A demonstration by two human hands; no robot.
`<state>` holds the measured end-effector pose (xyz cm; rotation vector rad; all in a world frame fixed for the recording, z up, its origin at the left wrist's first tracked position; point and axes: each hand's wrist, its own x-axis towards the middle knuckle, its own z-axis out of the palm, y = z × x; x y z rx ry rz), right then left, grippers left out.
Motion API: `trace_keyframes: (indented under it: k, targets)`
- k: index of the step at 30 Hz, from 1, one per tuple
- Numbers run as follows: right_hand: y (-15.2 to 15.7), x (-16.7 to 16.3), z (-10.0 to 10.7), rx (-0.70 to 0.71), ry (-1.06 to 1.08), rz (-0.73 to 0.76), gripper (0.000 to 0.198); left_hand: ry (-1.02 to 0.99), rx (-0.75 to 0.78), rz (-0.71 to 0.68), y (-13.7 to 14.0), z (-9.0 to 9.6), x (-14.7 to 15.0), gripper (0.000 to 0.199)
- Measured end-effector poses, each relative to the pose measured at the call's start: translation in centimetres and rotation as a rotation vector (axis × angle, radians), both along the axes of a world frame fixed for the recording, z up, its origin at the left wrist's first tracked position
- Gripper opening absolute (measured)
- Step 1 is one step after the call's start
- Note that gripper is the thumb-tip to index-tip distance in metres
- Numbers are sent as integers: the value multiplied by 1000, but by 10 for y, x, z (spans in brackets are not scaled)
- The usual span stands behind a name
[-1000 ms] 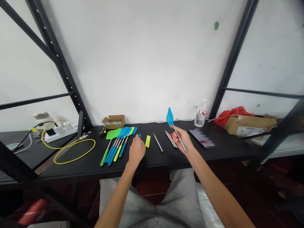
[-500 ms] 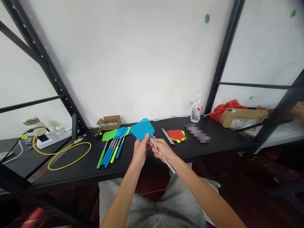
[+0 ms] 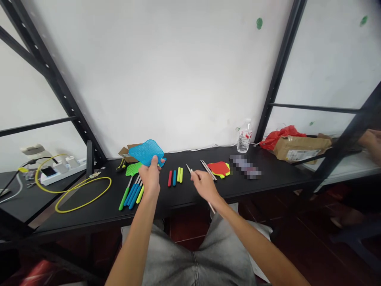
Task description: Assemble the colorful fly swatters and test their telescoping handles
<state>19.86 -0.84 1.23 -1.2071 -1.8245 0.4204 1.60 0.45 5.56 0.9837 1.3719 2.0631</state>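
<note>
My left hand (image 3: 150, 174) is closed on a blue perforated fly swatter head (image 3: 146, 151), raised over the left part of the table. Between the fingers of my right hand (image 3: 205, 184) is a thin metal rod (image 3: 188, 168), its tip pointing up and left; the rod and the blue head are apart. Below my left hand lie several assembled swatters, among them a green one (image 3: 126, 194). In the middle of the table rest a red handle (image 3: 170, 178), a blue handle (image 3: 174, 178) and two yellow handles (image 3: 180, 175). Loose rods (image 3: 208, 170) lie beside a red swatter head (image 3: 219, 168).
A water bottle (image 3: 244, 138) stands at the back right, near a blurred item (image 3: 245, 167). An open cardboard box (image 3: 123, 153), a yellow cable (image 3: 86, 205) and a power strip (image 3: 64, 174) are at left. At far right are a carton (image 3: 300, 149) and another person's hand (image 3: 372, 143).
My hands have moved apart. The blue swatter head has gone left with my left hand, while the rod stays in my right. The loose handles in the middle have come into sight.
</note>
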Motion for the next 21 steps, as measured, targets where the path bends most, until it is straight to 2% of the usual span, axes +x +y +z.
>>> trace_keyframes:
  k: [3,7,15,21]
  targets:
    - [31,8,-1,-155,-172,-188,37,6,-23,-176,-10,-6,-2,35]
    - [59,7,-3,-261,-343,-340,28,-20,-75,-192,-22,-23,9,36]
    - [65,1,-9,-213,-443,-331,20,-30,-72,-218,-29,-26,14,39]
    - [62,8,-6,-102,-286,-366,29,-32,-66,-249,-29,-38,16,38]
